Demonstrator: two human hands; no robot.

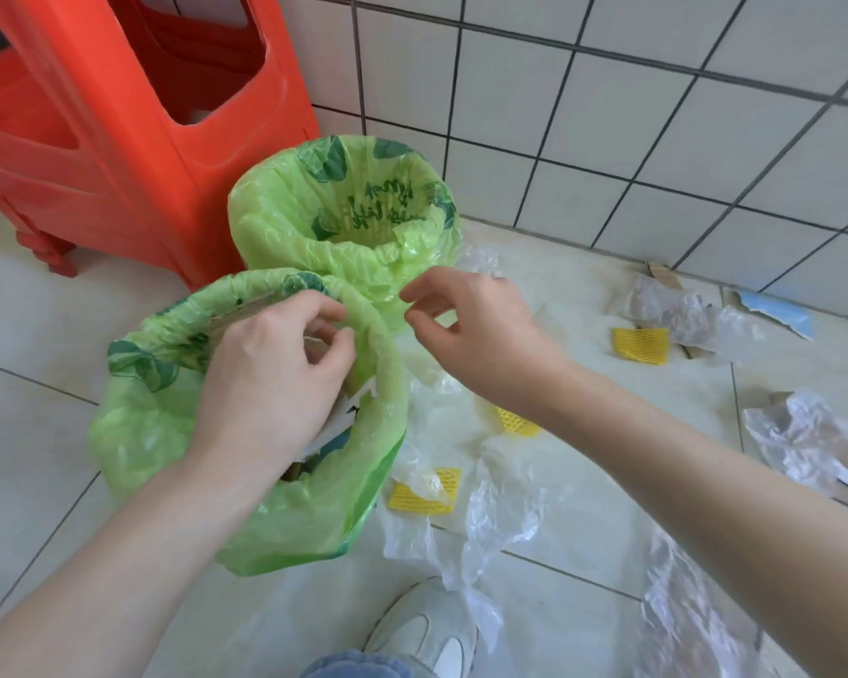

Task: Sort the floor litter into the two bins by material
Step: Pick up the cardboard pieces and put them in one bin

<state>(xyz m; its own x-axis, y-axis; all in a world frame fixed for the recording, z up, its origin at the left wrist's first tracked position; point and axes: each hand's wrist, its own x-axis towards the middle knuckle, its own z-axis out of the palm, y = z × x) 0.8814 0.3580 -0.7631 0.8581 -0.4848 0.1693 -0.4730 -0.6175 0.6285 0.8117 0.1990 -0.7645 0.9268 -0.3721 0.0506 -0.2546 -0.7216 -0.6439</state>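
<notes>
Two bins lined with green bags stand on the floor: a near bin (383, 433) and a far bin (275, 222) by the wall. My left hand (270, 379) is over the near bin's mouth, its fingers curled round a brown cardboard piece (246, 313). White paper (351, 413) sticks up beside that hand inside the bin. My right hand (476, 335) hovers between the two bins with loosely curled fingers and nothing in it. Litter lies to the right: yellow foam nets (641, 345) (424, 491) and clear plastic bags (505, 506) (804, 437).
A red plastic stool (118, 115) stands behind the bins at the left. The tiled wall (608, 115) runs along the back. Cardboard scraps (664, 276) and a blue paper piece (779, 310) lie at its foot. My shoe (427, 633) is at the bottom edge.
</notes>
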